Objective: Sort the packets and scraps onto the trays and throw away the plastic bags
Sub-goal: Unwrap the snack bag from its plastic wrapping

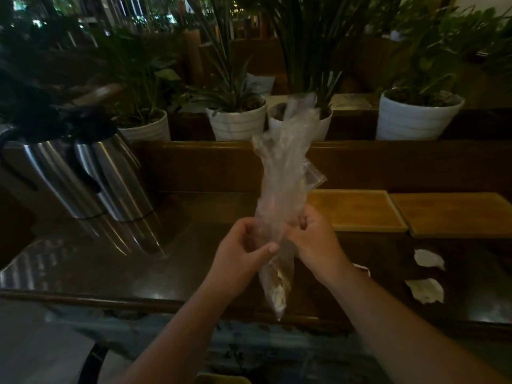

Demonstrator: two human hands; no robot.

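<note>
You hold a long clear crumpled plastic bag (282,173) upright above the dark glossy wooden table (177,261), both hands near its middle. Your left hand (243,253) curls around the bag, thumb pressed across its front, fingers closed on the plastic. Your right hand (313,239) pinches the bag's right edge, fingers bunched tight on it. The bag's top is motion-blurred; its lower tip hangs over the table's near edge with pale contents inside, too blurred to identify. A small clear packet (314,176) shows just right of the bag, contact unclear. On the table, right of the bag, two flat light wooden trays (360,212) (454,214) sit side by side. Nearer you than the trays, white paper scraps (429,259) (425,291) lie on the table. Left of the bag stand two steel thermos jugs (91,176). Behind the table, white plant pots (238,123).
</note>
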